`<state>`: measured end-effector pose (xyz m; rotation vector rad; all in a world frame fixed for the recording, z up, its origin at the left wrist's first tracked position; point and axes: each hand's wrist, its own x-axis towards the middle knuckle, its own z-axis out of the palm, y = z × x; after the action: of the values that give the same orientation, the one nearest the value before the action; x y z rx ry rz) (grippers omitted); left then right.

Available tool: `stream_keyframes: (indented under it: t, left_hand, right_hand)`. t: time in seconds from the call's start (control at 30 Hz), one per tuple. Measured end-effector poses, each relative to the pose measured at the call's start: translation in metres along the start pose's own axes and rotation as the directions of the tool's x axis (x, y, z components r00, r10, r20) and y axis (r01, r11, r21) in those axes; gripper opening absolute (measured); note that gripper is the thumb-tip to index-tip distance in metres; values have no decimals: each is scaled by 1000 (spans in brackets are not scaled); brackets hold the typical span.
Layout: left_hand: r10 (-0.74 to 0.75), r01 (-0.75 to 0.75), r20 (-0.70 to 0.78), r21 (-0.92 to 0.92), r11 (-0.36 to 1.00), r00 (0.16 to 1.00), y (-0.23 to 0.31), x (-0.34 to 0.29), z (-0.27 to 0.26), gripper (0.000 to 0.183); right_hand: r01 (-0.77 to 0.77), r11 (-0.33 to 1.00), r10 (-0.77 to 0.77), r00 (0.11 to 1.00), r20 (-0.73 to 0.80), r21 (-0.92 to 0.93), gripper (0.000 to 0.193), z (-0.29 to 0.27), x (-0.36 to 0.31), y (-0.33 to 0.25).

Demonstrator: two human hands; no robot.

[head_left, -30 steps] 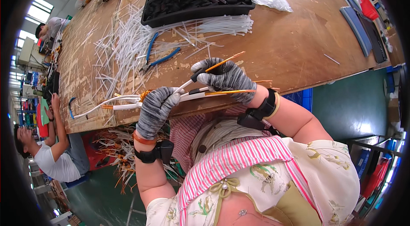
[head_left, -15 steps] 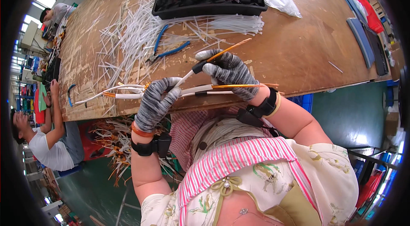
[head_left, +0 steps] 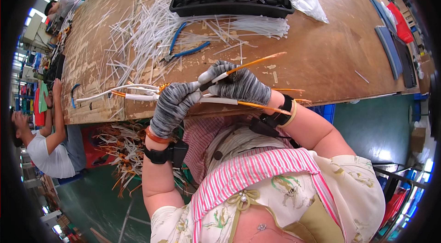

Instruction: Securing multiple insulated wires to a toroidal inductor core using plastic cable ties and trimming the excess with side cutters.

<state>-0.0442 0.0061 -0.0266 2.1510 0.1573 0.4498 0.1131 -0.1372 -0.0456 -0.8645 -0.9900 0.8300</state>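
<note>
My left hand (head_left: 173,107), in a grey knitted glove, is closed around a bundle of white and orange wires (head_left: 143,97) above the table's near edge. My right hand (head_left: 242,85), gloved alike, pinches one wire beside the left fingertips. A short black sleeve (head_left: 206,86) sits on that wire between the two hands. Past the right fingers its orange end (head_left: 262,61) sticks out up and to the right. Other wire ends pass below and behind my right hand, one in a white sleeve (head_left: 219,100). The fingers partly hide the black sleeve.
Loose white cable ties (head_left: 142,36) are strewn over the wooden table (head_left: 317,55), with blue-handled cutters (head_left: 189,51) on them. A black tray (head_left: 232,11) of black sleeves stands beyond. Wire bundles (head_left: 121,156) hang below the table at left. A co-worker (head_left: 50,151) sits at far left.
My right hand has moved left, closer to my left hand. The black sleeve has slid along the wire toward the left fingertips, and more of the white covering shows beyond it.
</note>
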Motion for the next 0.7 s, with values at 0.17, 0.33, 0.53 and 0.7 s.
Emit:
stream_keyframes:
  t: [0.17, 0.33, 0.53, 0.7]
  left_hand:
    - [-231, 229, -5, -113, 967, 973, 11, 3, -4, 24]
    - [18, -44, 96, 277, 960, 995, 5, 1, -21, 20]
    - [47, -84, 150, 256, 963, 988, 3, 3, -22, 19]
    - [71, -99, 134, 215, 971, 988, -3, 3, -23, 23]
  right_hand:
    - [-351, 922, 372, 919, -131, 162, 26, 9, 0, -10]
    - [-355, 917, 383, 911, -155, 180, 28, 12, -2, -8]
    - [-388, 920, 391, 916, -85, 50, 32, 15, 4, 3]
    - [-360, 917, 383, 915, -129, 169, 28, 17, -4, -8]
